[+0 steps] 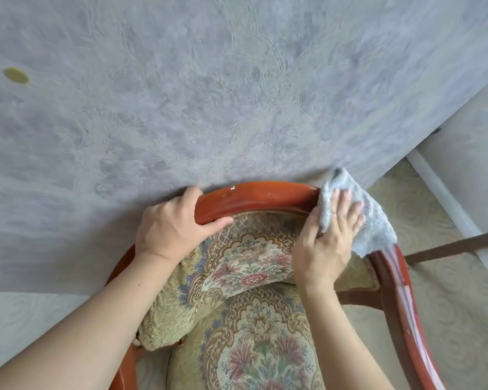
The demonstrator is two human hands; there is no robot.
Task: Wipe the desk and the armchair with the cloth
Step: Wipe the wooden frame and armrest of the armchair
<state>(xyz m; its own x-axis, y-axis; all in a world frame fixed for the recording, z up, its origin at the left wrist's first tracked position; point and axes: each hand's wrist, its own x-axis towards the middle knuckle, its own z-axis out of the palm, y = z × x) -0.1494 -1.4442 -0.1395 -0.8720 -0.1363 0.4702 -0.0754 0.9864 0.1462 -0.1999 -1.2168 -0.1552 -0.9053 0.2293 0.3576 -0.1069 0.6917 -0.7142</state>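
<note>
I see the grey cloth (pixel 361 218) draped over the armchair (pixel 268 198) top rail at about two o'clock, my right hand (pixel 328 237) pressing it down with flat fingers. At ten o'clock my left hand (pixel 172 226) is clenched round the rail. Patterned wallpaper (pixel 209 94) stands just behind.

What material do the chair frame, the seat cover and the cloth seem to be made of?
Chair frame: probably wood under glossy reddish lacquer, since it reflects light. Seat cover: woven tapestry-like fabric with flower patterns. Cloth: soft grey fleecy textile with a fuzzy surface.
</note>
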